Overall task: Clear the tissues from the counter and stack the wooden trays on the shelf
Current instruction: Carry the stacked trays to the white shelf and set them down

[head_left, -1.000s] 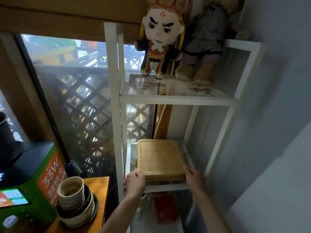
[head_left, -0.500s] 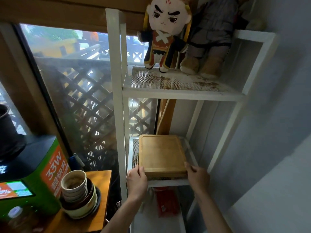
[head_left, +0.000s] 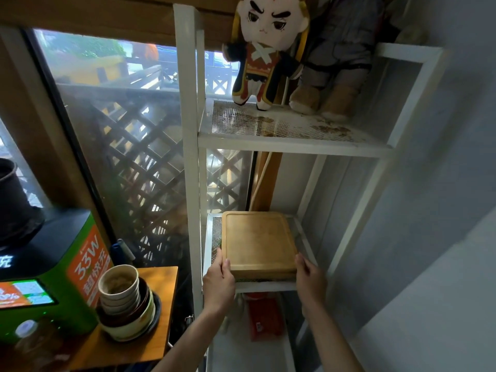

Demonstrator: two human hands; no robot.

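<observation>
On the middle mesh tier of the white shelf, a stack of wooden trays is seen lying flat, set toward the front edge. The stack's near left corner is gripped by the left hand, and its near right corner is touched by the fingers of the right hand; how firmly they press cannot be told. Two plush dolls are stood on the tier above. Lower left, stacked bowls are set on a wooden worktop beside a green machine.
</observation>
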